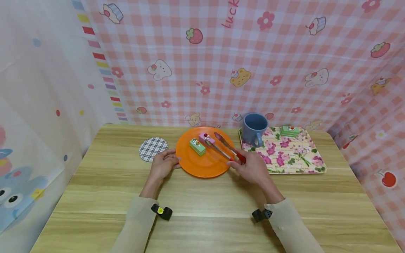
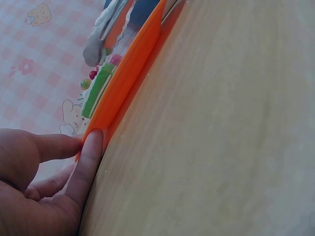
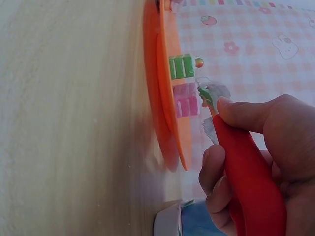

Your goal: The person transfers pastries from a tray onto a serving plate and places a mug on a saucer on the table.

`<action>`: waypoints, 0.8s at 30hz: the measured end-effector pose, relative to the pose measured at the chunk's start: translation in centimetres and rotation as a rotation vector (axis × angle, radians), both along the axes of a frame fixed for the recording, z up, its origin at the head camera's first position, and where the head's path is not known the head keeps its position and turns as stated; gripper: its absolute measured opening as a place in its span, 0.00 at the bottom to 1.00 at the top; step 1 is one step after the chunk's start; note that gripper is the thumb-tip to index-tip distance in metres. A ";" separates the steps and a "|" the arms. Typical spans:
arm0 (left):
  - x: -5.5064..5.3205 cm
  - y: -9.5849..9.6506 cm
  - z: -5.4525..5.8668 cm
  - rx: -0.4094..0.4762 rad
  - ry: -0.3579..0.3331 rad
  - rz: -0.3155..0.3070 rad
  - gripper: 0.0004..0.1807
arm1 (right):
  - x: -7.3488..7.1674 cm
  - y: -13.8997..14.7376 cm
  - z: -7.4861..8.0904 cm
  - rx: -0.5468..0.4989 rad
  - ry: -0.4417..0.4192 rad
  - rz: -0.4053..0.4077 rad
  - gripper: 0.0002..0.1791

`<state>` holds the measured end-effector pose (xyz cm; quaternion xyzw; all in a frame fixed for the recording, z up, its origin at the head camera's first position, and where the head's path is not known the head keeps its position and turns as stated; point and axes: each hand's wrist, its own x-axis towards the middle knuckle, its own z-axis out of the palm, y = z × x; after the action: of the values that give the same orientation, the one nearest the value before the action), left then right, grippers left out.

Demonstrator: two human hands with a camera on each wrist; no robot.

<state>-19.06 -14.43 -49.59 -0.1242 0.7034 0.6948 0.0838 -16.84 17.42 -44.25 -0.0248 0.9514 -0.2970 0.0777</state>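
Observation:
My left hand [image 1: 163,165] pinches the left rim of an orange plate [image 1: 202,170] between thumb and finger. On the plate lie a green toy cake slice [image 1: 197,147] and, close behind it to the right, a pink one [image 1: 203,136], each topped with small fruit. Red-handled tongs [image 3: 248,169] are gripped in my right hand [image 1: 254,168] at the plate's right side. Their tips stand spread apart over the plate, one overlapping the pink slice in the head view. In the right wrist view both slices sit upright, just beyond the tong tips.
A floral tray [image 1: 294,167] stands to the right, bearing a blue mug [image 1: 251,131] at its left and another green cake slice [image 1: 289,131] at its back. Left of the plate lies a round checked coaster [image 1: 153,149]. A patterned cloth [image 1: 218,56] hangs behind the wooden table [image 1: 209,218].

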 end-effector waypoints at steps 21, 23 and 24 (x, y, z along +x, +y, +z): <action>0.0 0.0 -0.1 0.002 -0.007 0.005 0.24 | 0.6 0.7 0.9 -0.031 0.137 0.012 0.29; 0.0 0.0 -0.1 0.001 -0.001 0.002 0.24 | 0.6 0.8 1.1 -0.035 0.159 0.011 0.30; 0.0 0.0 -0.1 0.000 0.003 0.001 0.24 | 0.6 0.9 1.2 -0.039 0.163 0.009 0.31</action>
<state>-19.08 -14.44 -49.66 -0.1234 0.7034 0.6951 0.0823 -16.20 18.30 -43.05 -0.0548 0.9484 -0.3123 0.0008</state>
